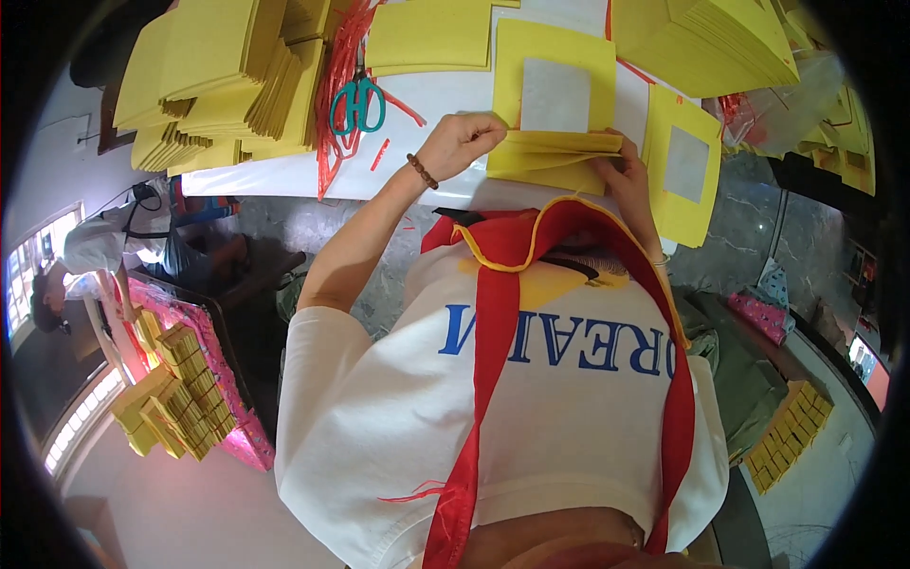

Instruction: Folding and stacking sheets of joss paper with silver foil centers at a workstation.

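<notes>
A yellow paper sheet with a pale grey square (555,95) lies in front of me at the table's near edge. Its lower part is a folded, layered flap (559,150) lifted a little off the table. My left hand (464,140) is closed in a pinch at the flap's left end, a bead bracelet on its wrist. On the right end, my right hand (626,180) grips the flap between thumb and fingers, the fingers partly hidden. Another yellow sheet with a grey square (684,163) lies to the right of that hand.
Green-handled scissors (358,104) lie on red plastic strips (339,71) left of my hands. Stacks of yellow paper (223,66) stand at left, and another stack (706,38) at far right. A person (114,232) is beside a pink-covered table (237,417) with yellow bundles.
</notes>
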Demonstrator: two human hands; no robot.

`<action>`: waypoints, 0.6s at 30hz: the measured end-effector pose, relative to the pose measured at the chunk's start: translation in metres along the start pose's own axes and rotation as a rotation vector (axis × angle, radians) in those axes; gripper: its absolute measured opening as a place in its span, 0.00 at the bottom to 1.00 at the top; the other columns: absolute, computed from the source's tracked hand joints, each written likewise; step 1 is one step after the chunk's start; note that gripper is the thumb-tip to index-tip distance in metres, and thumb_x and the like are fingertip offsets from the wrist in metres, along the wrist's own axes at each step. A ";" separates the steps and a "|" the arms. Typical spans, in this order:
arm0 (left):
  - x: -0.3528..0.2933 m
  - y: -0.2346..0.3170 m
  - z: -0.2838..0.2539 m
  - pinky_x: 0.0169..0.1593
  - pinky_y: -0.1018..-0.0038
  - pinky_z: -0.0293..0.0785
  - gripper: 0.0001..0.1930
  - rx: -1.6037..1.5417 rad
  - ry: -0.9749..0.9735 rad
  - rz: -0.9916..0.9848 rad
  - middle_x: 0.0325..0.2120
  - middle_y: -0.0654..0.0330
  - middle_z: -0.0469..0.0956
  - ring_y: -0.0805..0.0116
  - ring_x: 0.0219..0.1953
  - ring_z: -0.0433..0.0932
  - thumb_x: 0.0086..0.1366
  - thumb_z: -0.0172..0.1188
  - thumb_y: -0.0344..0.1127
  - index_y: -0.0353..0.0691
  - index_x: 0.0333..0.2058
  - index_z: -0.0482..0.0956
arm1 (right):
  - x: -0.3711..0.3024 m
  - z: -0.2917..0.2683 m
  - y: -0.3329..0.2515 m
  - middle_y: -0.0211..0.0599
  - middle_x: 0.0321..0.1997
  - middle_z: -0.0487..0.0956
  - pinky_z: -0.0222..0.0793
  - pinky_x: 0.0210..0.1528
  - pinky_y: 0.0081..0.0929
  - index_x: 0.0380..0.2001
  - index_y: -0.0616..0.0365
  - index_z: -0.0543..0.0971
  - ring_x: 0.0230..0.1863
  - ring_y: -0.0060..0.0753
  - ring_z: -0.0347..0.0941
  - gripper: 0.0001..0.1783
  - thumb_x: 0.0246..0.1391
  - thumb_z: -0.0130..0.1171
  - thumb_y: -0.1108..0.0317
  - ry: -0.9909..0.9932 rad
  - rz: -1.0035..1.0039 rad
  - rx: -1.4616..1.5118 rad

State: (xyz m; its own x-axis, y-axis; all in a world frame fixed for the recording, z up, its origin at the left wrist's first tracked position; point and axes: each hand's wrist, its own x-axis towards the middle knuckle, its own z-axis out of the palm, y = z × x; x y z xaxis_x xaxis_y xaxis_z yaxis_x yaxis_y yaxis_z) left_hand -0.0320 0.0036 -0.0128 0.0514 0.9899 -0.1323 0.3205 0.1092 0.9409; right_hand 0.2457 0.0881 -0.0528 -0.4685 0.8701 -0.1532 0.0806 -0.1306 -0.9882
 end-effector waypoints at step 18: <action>-0.007 0.042 -0.003 0.42 0.70 0.71 0.17 0.380 0.082 0.402 0.46 0.51 0.70 0.61 0.42 0.73 0.56 0.59 0.36 0.43 0.45 0.74 | 0.001 0.006 -0.002 0.34 0.52 0.67 0.62 0.52 0.22 0.45 0.59 0.74 0.53 0.27 0.64 0.15 0.52 0.57 0.71 0.031 0.002 0.063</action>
State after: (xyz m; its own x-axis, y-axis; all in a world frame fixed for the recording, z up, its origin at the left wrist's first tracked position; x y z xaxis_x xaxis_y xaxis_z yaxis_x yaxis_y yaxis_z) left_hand -0.0214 0.0011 0.0284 0.1705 0.9524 0.2527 0.6103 -0.3034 0.7318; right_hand 0.2399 0.0867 -0.0513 -0.4404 0.8841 -0.1563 0.0260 -0.1614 -0.9865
